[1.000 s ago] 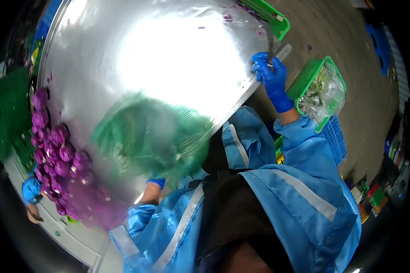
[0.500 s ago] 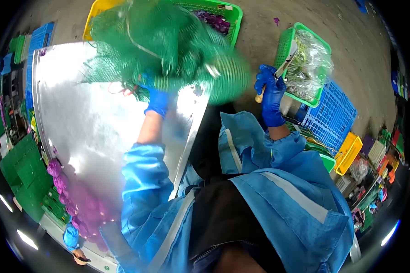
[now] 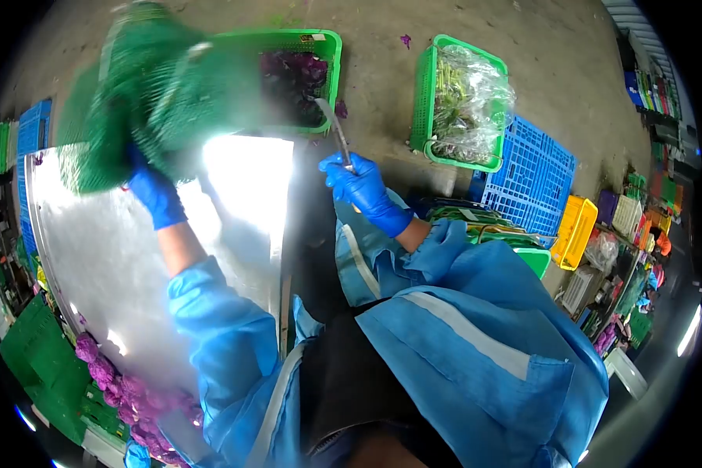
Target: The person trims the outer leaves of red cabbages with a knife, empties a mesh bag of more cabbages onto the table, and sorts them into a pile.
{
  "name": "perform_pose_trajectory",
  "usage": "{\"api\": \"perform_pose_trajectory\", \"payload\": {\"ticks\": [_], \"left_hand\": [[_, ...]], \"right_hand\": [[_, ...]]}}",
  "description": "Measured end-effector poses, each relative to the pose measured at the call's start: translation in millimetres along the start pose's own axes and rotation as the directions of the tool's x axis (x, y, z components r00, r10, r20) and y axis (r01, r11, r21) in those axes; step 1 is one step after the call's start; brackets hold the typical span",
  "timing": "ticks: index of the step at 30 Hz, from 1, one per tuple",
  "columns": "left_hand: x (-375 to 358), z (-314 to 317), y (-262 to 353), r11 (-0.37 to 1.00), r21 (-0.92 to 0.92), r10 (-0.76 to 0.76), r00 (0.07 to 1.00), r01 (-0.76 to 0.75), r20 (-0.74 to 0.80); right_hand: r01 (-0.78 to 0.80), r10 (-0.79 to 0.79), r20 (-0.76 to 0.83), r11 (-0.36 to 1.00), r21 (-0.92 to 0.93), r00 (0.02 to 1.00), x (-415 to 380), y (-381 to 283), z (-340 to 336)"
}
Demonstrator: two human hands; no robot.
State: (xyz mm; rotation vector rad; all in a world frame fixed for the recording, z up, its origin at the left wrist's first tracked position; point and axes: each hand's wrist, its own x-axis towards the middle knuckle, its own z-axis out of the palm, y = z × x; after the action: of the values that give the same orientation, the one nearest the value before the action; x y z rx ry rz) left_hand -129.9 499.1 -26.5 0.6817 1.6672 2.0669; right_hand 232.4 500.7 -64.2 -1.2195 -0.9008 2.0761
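My left hand [image 3: 156, 196], in a blue glove, is closed on a bunched green mesh bag [image 3: 164, 93] at the upper left. The bag is blurred by motion and hangs over the far part of a shiny metal table [image 3: 93, 257]. In my right hand [image 3: 366, 191], also blue-gloved, is a knife [image 3: 338, 132] with a curved blade pointing up and away from me. The knife's handle is mostly hidden by the fingers. Beyond the table's far edge a green crate [image 3: 334, 74] holds dark purple leaves [image 3: 292, 78], partly covered by the bag.
Purple heads of vegetable [image 3: 121, 390] line the table's near left side. On the floor to the right stand a green crate [image 3: 423, 109] with greens and clear plastic, a blue crate [image 3: 534, 179] and a yellow crate [image 3: 573, 234]. Folded green material [image 3: 468, 218] lies near my right sleeve.
My left hand has swung the green mesh bag leftward, uncovering more of the purple-leaf crate. The knife in my right hand has turned its blade from up-right to up-left.
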Motion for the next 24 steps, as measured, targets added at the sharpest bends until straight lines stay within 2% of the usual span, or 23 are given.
{"api": "perform_pose_trajectory", "payload": {"ticks": [1, 2, 3, 7, 8, 9, 11, 12, 14, 16, 19, 20, 22, 23, 24], "left_hand": [[3, -28, 5, 0.97, -0.196, -0.153, 0.988, 0.144, -0.031], [-16, -23, 40, 0.951, -0.247, -0.227, 0.96, 0.183, -0.164], [-26, -46, 53, 0.95, -0.252, -0.232, 0.955, 0.183, -0.184], [-99, -116, 110, 0.982, -0.18, -0.128, 0.904, 0.058, -0.407], [-121, -144, 119, 0.983, -0.185, -0.107, 0.878, 0.022, -0.466], [-146, -173, 125, 0.983, -0.184, -0.084, 0.843, -0.018, -0.532], [-204, -226, 146, 0.982, -0.16, -0.038, 0.736, -0.097, -0.676], [-239, -248, 161, 0.97, -0.206, -0.072, 0.664, -0.126, -0.744], [-313, -278, 173, 0.959, -0.182, -0.042, 0.524, -0.218, -0.851], [-403, -320, 187, 0.971, -0.022, 0.063, 0.344, -0.237, -0.937], [-531, -351, 208, 0.977, 0.163, 0.18, 0.123, -0.136, -0.976], [-580, -359, 210, 0.974, 0.169, 0.178, 0.056, -0.148, -0.982], [-641, -320, 205, 0.932, 0.357, 0.354, 0.043, 0.069, -0.934], [-671, -306, 204, 0.888, 0.421, 0.421, 0.044, 0.184, -0.906], [-693, -278, 219, 0.891, 0.384, 0.415, -0.089, 0.242, -0.905]], "right_hand": [[0.017, -0.016, 0.023, 0.999, -0.039, 1.0, -2, -1, 7], [0.035, -0.031, 0.054, 0.996, -0.077, 0.998, -4, 0, 14], [0.075, -0.063, 0.077, 0.983, -0.17, 0.995, -4, 1, 19], [0.01, 0.008, 0.21, 0.996, -0.083, 0.978, -13, -7, 43], [0.027, 0.025, 0.228, 0.975, -0.222, 0.973, -20, -13, 53], [0.115, -0.024, 0.282, 0.944, -0.311, 0.959, -24, -11, 62], [0.259, -0.058, 0.428, 0.865, -0.43, 0.902, -31, 1, 79], [0.317, -0.046, 0.507, 0.828, -0.464, 0.861, -34, 10, 88], [0.282, 0.116, 0.561, 0.771, -0.571, 0.82, -50, 19, 107], [0.542, 0.081, 0.719, 0.599, -0.589, 0.691, -62, 54, 127], [0.673, 0.259, 0.8, 0.437, -0.597, 0.541, -102, 75, 164], [0.719, 0.307, 0.807, 0.368, -0.589, 0.505, -110, 83, 167], [0.802, 0.34, 0.825, 0.249, -0.542, 0.452, -93, 76, 153], [0.882, 0.325, 0.875, 0.185, -0.432, 0.36, -90, 78, 155], [0.893, 0.396, 0.842, 0.104, -0.438, 0.367, -90, 73, 160]]}}
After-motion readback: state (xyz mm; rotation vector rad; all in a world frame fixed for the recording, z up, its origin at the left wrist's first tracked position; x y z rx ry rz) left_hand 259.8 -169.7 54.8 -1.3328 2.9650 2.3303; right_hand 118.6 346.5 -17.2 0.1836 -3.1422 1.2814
